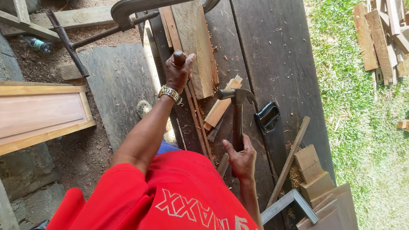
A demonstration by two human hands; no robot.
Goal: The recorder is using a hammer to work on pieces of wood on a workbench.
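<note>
Two bare hands work over a dark plank workbench (272, 55) that runs from near to far through the middle of the scene; grass (362, 110) lies to its right, and a pale framed wooden panel (40, 113) lies on the dirt at the left. On the far part of the bench a thick wooden board (194, 38) is held by a large metal clamp (128, 12) whose threaded screw slants away to the left.

The left arm stretches forward, nearly straight, with a gold wristwatch (170, 93) on the wrist; the left hand (178, 70) is fisted tightly round the rounded handle of a chisel (179, 57), which stands against the near left edge of the clamped board, its blade hidden by the hand. The right forearm is bent close to the body; the right hand (242, 158) is wrapped firmly round the lower shaft of a claw hammer (237, 115), whose head hangs above the bench, just right of and nearer than the chisel.

A handsaw (268, 121) with a black grip lies right of the hammer; a metal try square (289, 204) rests at the near right beside stacked offcut blocks (313, 170); a short pale wood strip (221, 104) lies under the hammer head.
</note>
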